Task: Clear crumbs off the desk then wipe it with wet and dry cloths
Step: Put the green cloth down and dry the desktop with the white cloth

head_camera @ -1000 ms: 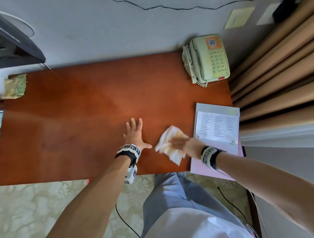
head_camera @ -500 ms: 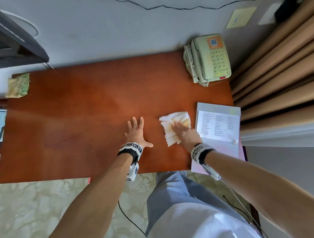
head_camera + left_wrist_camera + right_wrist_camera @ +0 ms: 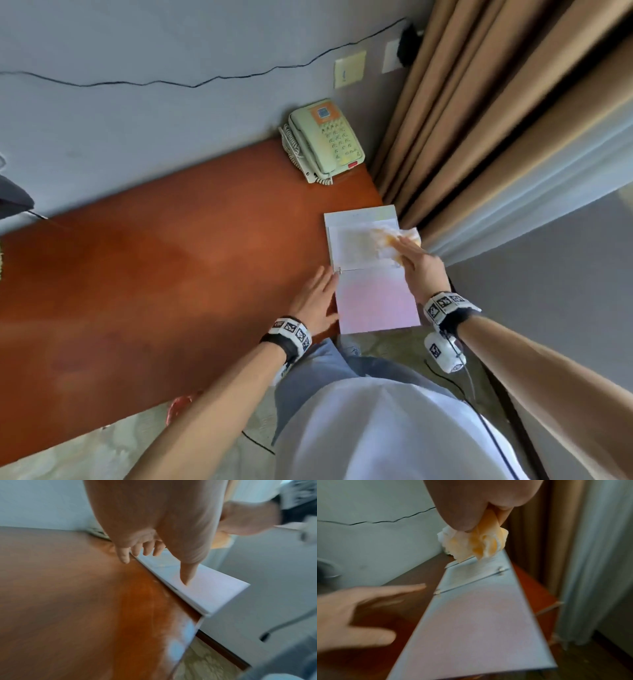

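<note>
Your left hand (image 3: 317,301) lies flat and open on the tabletop (image 3: 154,274), touching the folder (image 3: 373,301) edge. At three o'clock, your right hand (image 3: 419,265) pinches the bunched cloth (image 3: 394,238) above the folder's far page. You seem mid-wipe; next, probably shift the folder. A second ago the cloth wiped bare tabletop.

wood desk (image 3: 154,274), phone (image 3: 323,142), open folder (image 3: 373,294)

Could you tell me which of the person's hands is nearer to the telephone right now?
Right. The right hand, holding the cloth, is over the far part of the folder, closer to the telephone. The left hand rests farther back, at the folder's left edge.
</note>
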Demonstrator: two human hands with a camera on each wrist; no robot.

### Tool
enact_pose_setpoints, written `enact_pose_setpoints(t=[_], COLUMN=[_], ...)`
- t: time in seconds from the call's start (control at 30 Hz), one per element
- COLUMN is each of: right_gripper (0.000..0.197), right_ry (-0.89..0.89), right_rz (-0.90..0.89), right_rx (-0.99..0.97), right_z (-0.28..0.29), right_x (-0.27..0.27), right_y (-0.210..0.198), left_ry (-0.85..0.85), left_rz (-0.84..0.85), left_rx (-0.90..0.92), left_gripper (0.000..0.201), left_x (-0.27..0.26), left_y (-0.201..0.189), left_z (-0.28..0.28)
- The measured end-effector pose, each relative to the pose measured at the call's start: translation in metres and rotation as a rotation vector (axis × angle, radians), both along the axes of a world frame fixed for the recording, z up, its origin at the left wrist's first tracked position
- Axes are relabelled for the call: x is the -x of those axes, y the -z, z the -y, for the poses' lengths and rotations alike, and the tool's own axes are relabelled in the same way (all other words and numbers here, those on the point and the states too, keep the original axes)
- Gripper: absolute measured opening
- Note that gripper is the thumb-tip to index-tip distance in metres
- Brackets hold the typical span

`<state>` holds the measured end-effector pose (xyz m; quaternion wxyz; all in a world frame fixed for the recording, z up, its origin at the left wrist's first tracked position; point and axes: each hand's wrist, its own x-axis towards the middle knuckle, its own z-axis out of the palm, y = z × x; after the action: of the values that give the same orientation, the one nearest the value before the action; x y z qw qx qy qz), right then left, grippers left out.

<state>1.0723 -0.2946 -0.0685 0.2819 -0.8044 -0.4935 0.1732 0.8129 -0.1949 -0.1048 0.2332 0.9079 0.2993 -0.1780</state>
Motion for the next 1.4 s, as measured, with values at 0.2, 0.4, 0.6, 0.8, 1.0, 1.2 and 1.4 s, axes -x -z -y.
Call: enact_pose_setpoints(t=[0.2, 0.4, 0.6, 0.8, 1.0, 1.2, 1.4], right_gripper=[0.040, 0.040, 0.065, 0.059, 0.075, 0.071, 0.082], right_ry=[0.255, 0.272, 0.140, -0.150, -0.557, -0.791, -0.585], right_rz=[0.008, -0.023, 0.026, 0.132, 0.147, 0.173, 0.186], right_rx=[0.123, 0.156, 0.234, 0.356, 0.316, 0.306, 0.335], right_z=[0.076, 0.103, 0.092, 0.075, 0.019, 0.004, 0.057], right_x=[-0.038, -0.019, -0.005, 0.023, 0.088, 0.103, -0.006], right_y=[0.023, 0.048, 0.051, 0.077, 0.093, 0.092, 0.082], left_ry=[0.248, 0.307, 0.265, 0.016, -0.098, -0.073, -0.080], left_rz=[-0.208, -0.199, 0.053, 0.341, 0.434, 0.427, 0.447], left_rx=[-0.133, -0.132, 0.029, -0.017, -0.014, -0.018, -0.047], left_gripper=[0.116, 0.101, 0.050, 0.028, 0.025, 0.025, 0.026], left_x=[-0.057, -0.071, -0.066, -0.063, -0.073, -0.078, -0.079], left_y=[0.019, 0.005, -0.085, -0.175, -0.200, -0.205, -0.206], left_z=[0.067, 0.056, 0.014, -0.028, -0.055, -0.061, -0.069])
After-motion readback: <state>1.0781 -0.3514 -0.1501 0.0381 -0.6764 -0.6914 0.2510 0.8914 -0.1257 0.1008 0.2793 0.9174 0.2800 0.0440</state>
